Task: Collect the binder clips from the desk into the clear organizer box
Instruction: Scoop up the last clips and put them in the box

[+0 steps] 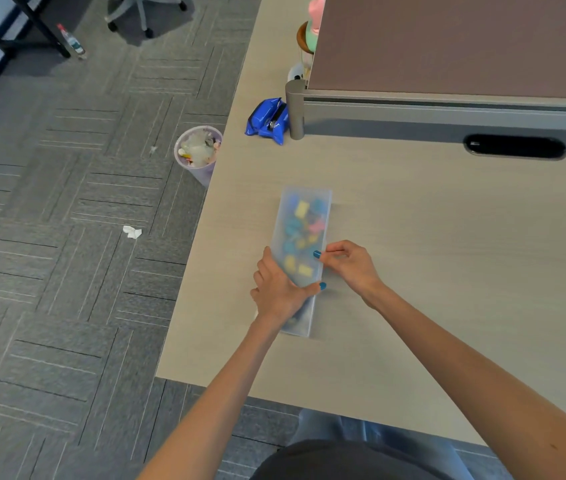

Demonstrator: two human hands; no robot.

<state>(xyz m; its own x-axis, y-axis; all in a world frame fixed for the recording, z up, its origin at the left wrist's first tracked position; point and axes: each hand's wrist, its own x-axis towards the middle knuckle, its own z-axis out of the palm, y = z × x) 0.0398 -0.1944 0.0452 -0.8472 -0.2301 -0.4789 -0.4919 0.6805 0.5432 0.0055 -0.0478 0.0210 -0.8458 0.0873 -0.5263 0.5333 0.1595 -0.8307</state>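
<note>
the clear organizer box (304,237) lies lengthwise on the surface (413,254) just below the middle of the frame, its far end pointing toward the top. the binder clips (300,209) are inside it, showing as blurred yellow, blue and pink shapes through the frosted plastic. you cannot tell from here whether a lid is on it.

your left hand (279,292) grasps the near part of the box, fingers down its left side and the thumb laid across the top. your right hand (350,265) is curled at the box's right edge, thumb and forefinger pinching that edge.

further up the surface, a blue packet (267,121) sits beside a grey metal post (295,109) at the end of a brown divider panel (447,46). a dark oval cable slot (515,146) is at the right.

on the carpeted floor, a filled waste bin (198,152) stands close against the surface's left edge. a crumpled scrap of paper (132,232) lies at centre left. a bottle (72,41) and a chair base (143,12) are in the upper left.
</note>
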